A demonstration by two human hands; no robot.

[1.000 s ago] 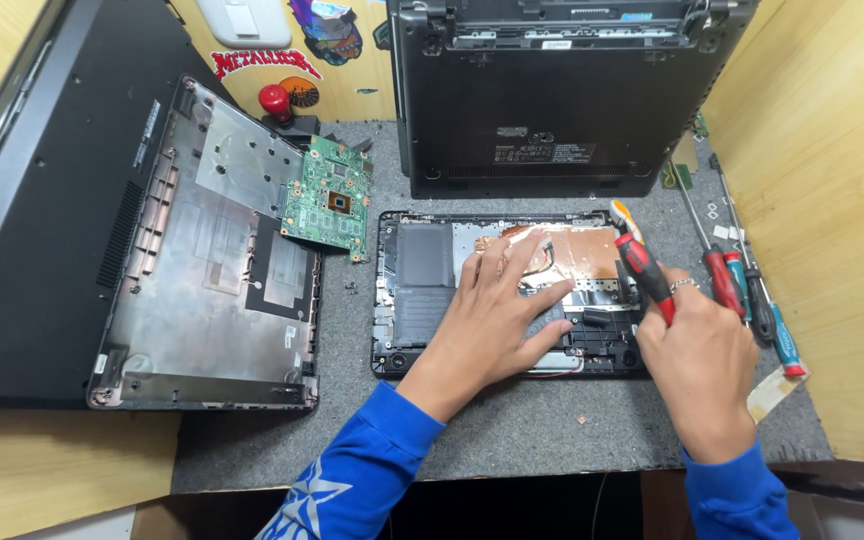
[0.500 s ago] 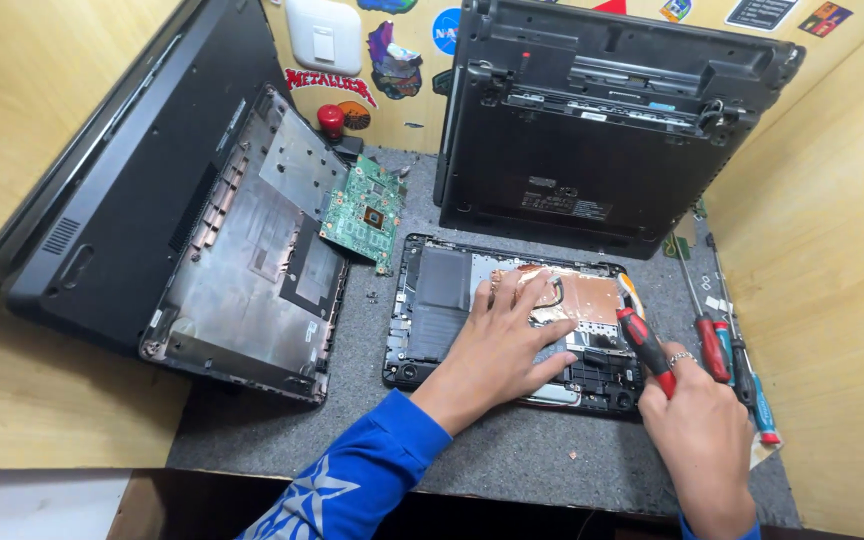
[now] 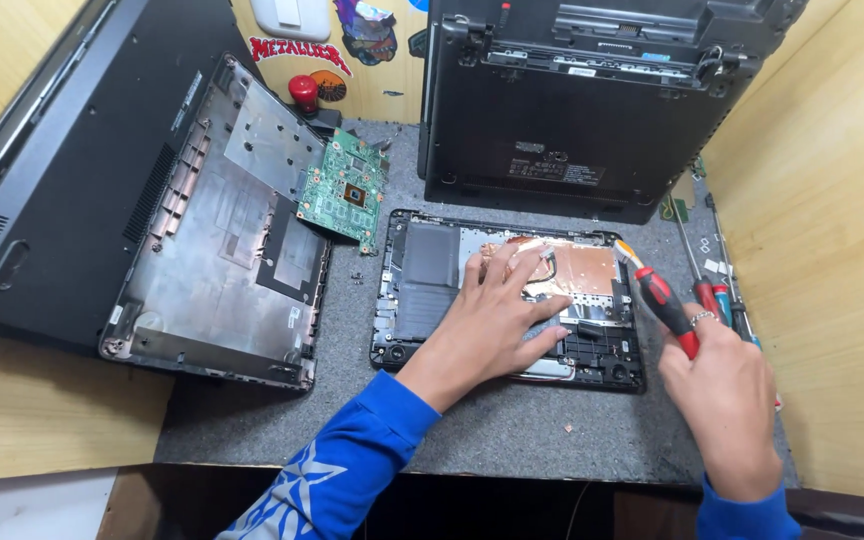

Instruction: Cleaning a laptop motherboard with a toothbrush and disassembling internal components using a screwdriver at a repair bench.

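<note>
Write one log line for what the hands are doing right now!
left hand: flat on open laptop base | right hand: holding red screwdriver | green circuit board: lying left of base

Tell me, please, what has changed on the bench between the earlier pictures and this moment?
Little changed apart from the camera's view shifting. The right hand drew slightly back toward the person's body and stays closed on the red-handled screwdriver. The left hand still lies flat on the opened laptop base. The green circuit board and the spare screwdrivers at the right lie where they were.
</note>
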